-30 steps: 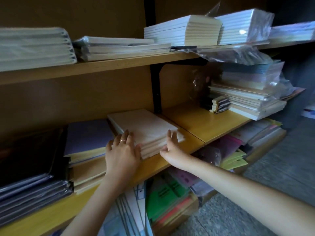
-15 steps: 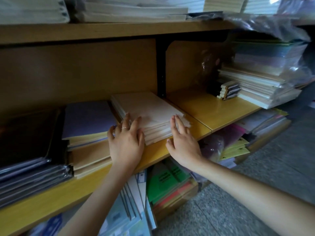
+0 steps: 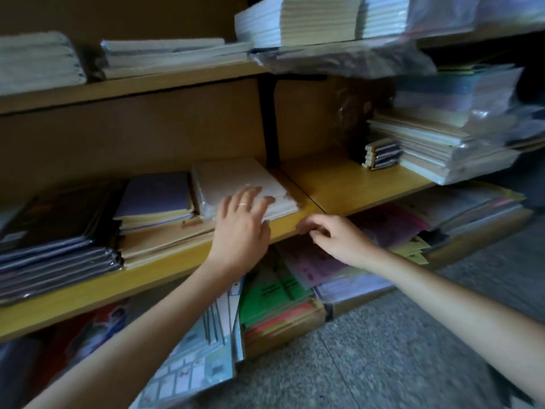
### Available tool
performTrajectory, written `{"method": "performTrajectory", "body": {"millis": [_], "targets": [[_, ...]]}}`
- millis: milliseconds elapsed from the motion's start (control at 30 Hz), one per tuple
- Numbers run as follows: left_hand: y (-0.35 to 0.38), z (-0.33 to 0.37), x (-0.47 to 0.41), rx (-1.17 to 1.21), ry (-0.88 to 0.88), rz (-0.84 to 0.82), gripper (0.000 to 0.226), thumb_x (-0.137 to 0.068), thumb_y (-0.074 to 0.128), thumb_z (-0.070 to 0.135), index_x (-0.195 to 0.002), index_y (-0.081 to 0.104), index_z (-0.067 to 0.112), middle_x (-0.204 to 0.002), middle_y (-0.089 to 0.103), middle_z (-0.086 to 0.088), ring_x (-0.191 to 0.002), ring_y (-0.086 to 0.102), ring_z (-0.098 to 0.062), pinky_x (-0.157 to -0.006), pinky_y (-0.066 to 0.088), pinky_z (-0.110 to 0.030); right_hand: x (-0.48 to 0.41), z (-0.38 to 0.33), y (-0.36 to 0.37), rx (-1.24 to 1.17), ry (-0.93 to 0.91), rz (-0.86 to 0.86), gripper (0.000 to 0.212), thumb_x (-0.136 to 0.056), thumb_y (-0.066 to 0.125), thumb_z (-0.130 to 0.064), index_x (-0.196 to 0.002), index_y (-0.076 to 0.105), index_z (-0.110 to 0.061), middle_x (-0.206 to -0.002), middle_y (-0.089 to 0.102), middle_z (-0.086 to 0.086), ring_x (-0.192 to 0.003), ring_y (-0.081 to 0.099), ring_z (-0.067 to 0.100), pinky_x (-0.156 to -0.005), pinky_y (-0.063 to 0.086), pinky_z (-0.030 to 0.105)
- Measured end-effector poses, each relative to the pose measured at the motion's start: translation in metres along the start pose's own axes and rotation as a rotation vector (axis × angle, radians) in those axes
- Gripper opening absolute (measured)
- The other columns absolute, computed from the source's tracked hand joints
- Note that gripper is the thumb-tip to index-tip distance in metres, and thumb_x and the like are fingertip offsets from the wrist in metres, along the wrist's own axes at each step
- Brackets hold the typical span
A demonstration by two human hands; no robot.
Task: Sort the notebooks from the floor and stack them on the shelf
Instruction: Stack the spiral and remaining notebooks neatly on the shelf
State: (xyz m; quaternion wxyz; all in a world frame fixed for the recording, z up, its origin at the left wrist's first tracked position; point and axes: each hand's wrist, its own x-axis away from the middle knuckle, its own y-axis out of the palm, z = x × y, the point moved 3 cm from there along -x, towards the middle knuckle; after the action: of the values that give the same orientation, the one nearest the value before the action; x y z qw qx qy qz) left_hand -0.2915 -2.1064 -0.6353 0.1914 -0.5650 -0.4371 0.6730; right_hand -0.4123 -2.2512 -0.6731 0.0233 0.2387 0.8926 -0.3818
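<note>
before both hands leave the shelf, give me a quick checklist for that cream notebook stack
1. Cream notebook stack lies flat on the middle shelf: ok.
2. Its front edges lined up: cannot tell, blurred.
3. Left hand off the stack: not ok, its fingers rest on the top cover.
4. Right hand empty: ok, loosely curled by the shelf edge, holding nothing.
5. Bare shelf to the right of the stack for more: ok.
</note>
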Motion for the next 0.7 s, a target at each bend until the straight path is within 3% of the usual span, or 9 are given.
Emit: {"method": "performTrajectory", "body": {"millis": [67, 133, 233, 367, 467, 600, 700], "targets": [[0.006, 0.053, -0.001, 0.040, 0.263, -0.073, 0.026, -0.079, 0.050, 0.020, -0.100, 0.066, 0.017, -0.115, 0.064, -0.007, -0.104, 0.060, -0.029, -0.089, 0.045, -0.038, 0.043, 0.023, -0.027, 0.066, 0.022, -0.004, 0.027, -0.092, 0.049, -0.011, -0.092, 0.065, -0.033, -0.081, 0.070, -0.010, -0.059, 0.060, 0.007, -0.055, 0.043, 0.032], [0.021, 0.105, -0.002, 0.070, 0.476, -0.223, 0.025, -0.080, 0.042, 0.023, -0.084, 0.065, 0.016, -0.095, 0.066, -0.004, -0.082, 0.063, -0.029, -0.071, 0.050, -0.037, 0.090, 0.049, -0.053, 0.163, 0.091, -0.075, 0.027, -0.090, 0.051, -0.009, -0.083, 0.064, -0.031, -0.075, 0.070, -0.007, -0.061, 0.060, 0.007, -0.058, 0.045, 0.031], [0.055, 0.180, 0.002, 0.064, 0.795, -0.343, 0.023, -0.078, 0.040, 0.025, -0.075, 0.060, 0.015, -0.075, 0.061, -0.005, -0.066, 0.061, -0.029, -0.054, 0.049, -0.035, 0.165, 0.103, -0.092, 0.380, 0.209, -0.203, 0.023, -0.089, 0.051, -0.010, -0.090, 0.068, -0.025, -0.082, 0.068, -0.014, -0.076, 0.060, 0.002, -0.075, 0.049, 0.028], [0.110, 0.264, 0.023, 0.090, 1.057, -0.400, 0.022, -0.070, 0.038, 0.026, -0.066, 0.058, 0.017, -0.067, 0.060, -0.002, -0.059, 0.062, -0.025, -0.049, 0.050, -0.030, 0.271, 0.177, -0.131, 0.464, 0.464, -0.292, 0.020, -0.091, 0.051, -0.011, -0.098, 0.068, -0.019, -0.087, 0.066, -0.010, -0.075, 0.054, 0.002, -0.066, 0.039, 0.020], [0.144, 0.309, 0.048, 0.147, 1.142, -0.509, 0.021, -0.070, 0.040, 0.026, -0.070, 0.060, 0.019, -0.071, 0.061, -0.001, -0.063, 0.063, -0.024, -0.052, 0.050, -0.030, 0.344, 0.227, -0.146, 0.466, 0.696, -0.351, 0.021, -0.088, 0.052, -0.003, -0.099, 0.068, -0.011, -0.087, 0.068, -0.001, -0.076, 0.056, 0.007, -0.060, 0.036, 0.009], [0.184, 0.347, 0.090, 0.232, 1.230, -0.622, 0.038, -0.083, 0.030, 0.029, -0.105, 0.060, 0.019, -0.109, 0.060, -0.004, -0.102, 0.058, -0.026, -0.076, 0.045, -0.035, 0.419, 0.274, -0.142, 0.474, 0.929, -0.462, 0.028, -0.087, 0.050, 0.000, -0.111, 0.063, -0.004, -0.107, 0.064, 0.012, -0.089, 0.054, 0.017, -0.085, 0.042, 0.023], [0.216, 0.360, 0.116, 0.285, 1.160, -0.875, 0.037, -0.092, 0.031, 0.034, -0.120, 0.053, 0.025, -0.126, 0.052, 0.000, -0.115, 0.052, -0.023, -0.084, 0.043, -0.033, 0.449, 0.295, -0.117, 0.451, 1.111, -0.550, 0.038, -0.092, 0.051, -0.014, -0.129, 0.046, -0.005, -0.124, 0.052, 0.016, -0.109, 0.053, 0.027, -0.096, 0.042, 0.032]]}}
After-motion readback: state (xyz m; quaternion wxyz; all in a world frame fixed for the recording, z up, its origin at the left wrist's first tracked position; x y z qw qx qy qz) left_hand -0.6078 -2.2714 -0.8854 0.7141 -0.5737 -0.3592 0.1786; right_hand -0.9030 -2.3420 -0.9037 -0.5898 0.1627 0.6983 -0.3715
